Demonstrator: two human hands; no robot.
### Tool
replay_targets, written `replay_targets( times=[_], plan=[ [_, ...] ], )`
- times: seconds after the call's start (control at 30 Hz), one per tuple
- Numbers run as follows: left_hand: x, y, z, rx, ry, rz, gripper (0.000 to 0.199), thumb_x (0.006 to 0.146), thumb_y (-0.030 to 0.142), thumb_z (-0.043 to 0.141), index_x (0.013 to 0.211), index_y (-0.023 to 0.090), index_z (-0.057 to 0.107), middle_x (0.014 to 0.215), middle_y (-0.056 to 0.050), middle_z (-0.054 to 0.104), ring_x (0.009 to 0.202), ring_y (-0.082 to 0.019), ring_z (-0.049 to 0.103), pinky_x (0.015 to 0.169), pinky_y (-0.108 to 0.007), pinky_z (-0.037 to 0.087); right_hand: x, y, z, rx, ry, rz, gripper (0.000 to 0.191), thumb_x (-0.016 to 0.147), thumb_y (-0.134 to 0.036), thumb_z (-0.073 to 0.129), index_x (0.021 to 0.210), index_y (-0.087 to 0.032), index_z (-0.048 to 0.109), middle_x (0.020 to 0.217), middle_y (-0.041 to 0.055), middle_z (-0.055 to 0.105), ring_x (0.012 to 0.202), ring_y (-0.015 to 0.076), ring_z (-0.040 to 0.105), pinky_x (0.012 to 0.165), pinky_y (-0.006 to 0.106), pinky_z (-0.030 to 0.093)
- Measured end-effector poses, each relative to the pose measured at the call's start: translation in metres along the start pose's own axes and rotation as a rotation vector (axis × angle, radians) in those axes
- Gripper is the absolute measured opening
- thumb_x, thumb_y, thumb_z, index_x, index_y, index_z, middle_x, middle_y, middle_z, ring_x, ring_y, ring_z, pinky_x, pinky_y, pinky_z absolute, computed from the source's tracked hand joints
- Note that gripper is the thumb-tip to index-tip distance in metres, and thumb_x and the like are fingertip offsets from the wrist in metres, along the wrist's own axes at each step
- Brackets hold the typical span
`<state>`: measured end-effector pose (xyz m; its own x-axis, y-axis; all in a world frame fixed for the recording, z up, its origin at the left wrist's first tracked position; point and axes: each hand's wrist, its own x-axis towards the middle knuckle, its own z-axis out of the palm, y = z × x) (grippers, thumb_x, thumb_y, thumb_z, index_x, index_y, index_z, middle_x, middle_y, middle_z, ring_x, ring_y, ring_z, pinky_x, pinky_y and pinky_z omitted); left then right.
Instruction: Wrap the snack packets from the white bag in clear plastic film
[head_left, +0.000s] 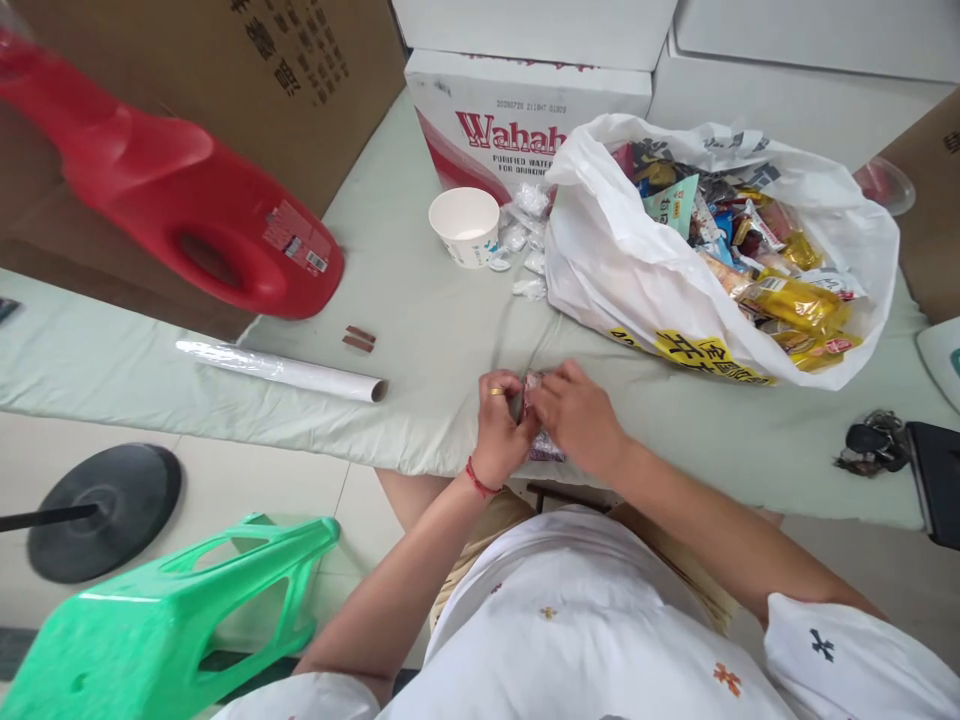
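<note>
At the table's near edge, my left hand [499,430] and my right hand [581,415] meet over a small shiny snack packet [547,449] with purple and silvery parts. Both hands have their fingers closed on its upper end, and they cover much of it. I cannot tell from here whether the packet is torn. Beyond my right hand stands a white plastic bag [615,255], wide at the mouth and full of wrapped snacks [799,300]. Left of the bag are a white paper bowl [465,245] and several clear crumpled plastic wraps [531,235].
A roll of clear film [285,370] and two brown strips [359,339] lie on the left, below a red jug [202,215]. Keys [870,442] and a black object [937,480] are at right. Boxes [525,110] line the back. A green stool [150,620] stands on the floor.
</note>
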<state>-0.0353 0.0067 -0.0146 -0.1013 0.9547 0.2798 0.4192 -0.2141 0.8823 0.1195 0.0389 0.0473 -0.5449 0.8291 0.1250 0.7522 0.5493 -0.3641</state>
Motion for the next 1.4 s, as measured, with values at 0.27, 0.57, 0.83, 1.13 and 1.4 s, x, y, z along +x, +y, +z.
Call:
replay_targets(
  times=[0.27, 0.57, 0.83, 1.13, 1.4],
  plan=[
    [0.002, 0.009, -0.026, 0.041, -0.28, 0.219, 0.03, 0.1, 0.017, 0.047, 0.121, 0.025, 0.067, 0.137, -0.01, 0.07, 0.14, -0.024, 0.058, 0.118, -0.049, 0.046, -0.074, -0.02, 0.022, -0.024, -0.007, -0.022, 0.068, 0.106, -0.049, 0.052, 0.16, -0.01, 0.044, 0.161, 0.019, 0.049, 0.143, 0.0339, 0.045, 0.125, 0.061, 0.026],
    [-0.029, 0.018, -0.046, 0.57, -0.601, 0.475, 0.088, 0.099, 0.058, 0.059, 0.168, 0.014, 0.026, 0.166, -0.023, 0.043, 0.157, -0.035, 0.04, 0.129, -0.06, 0.025, -0.082, -0.001, 0.021, 0.496, -0.082, -0.013, 0.075, 0.09, -0.021, 0.066, 0.161, -0.014, 0.042, 0.169, 0.0195, 0.039, 0.156, 0.0325, 0.036, 0.129, 0.06, 0.03],
    [-0.015, 0.028, -0.034, 0.717, -0.606, 0.404, 0.062, 0.097, 0.041, 0.066, 0.153, 0.016, 0.053, 0.159, -0.024, 0.053, 0.147, -0.041, 0.052, 0.127, -0.071, 0.022, -0.092, 0.056, -0.014, 0.822, 0.234, 0.201, 0.05, 0.086, -0.009, 0.055, 0.128, -0.028, 0.073, 0.146, 0.0068, 0.065, 0.137, 0.0218, 0.061, 0.119, 0.047, 0.047],
    [-0.021, 0.076, -0.018, -0.11, -0.306, -0.192, 0.042, 0.108, 0.05, 0.041, 0.132, 0.025, 0.064, 0.103, -0.007, 0.077, 0.094, -0.023, 0.074, 0.086, -0.036, 0.061, -0.113, 0.038, -0.006, 1.368, 0.233, 0.437, 0.09, 0.08, -0.059, 0.083, 0.156, -0.028, 0.047, 0.149, 0.0157, 0.061, 0.131, 0.0273, 0.065, 0.105, 0.044, 0.058],
    [-0.042, 0.081, 0.024, -0.289, -0.641, -0.27, 0.038, 0.1, 0.057, 0.059, 0.103, 0.023, 0.076, 0.121, -0.013, 0.071, 0.113, -0.026, 0.068, 0.087, -0.036, 0.06, -0.203, 0.078, -0.105, 0.899, -0.04, 0.663, 0.046, 0.085, -0.061, 0.077, 0.108, -0.02, 0.074, 0.097, 0.0057, 0.079, 0.087, 0.0214, 0.074, 0.079, 0.032, 0.06]
  ],
)
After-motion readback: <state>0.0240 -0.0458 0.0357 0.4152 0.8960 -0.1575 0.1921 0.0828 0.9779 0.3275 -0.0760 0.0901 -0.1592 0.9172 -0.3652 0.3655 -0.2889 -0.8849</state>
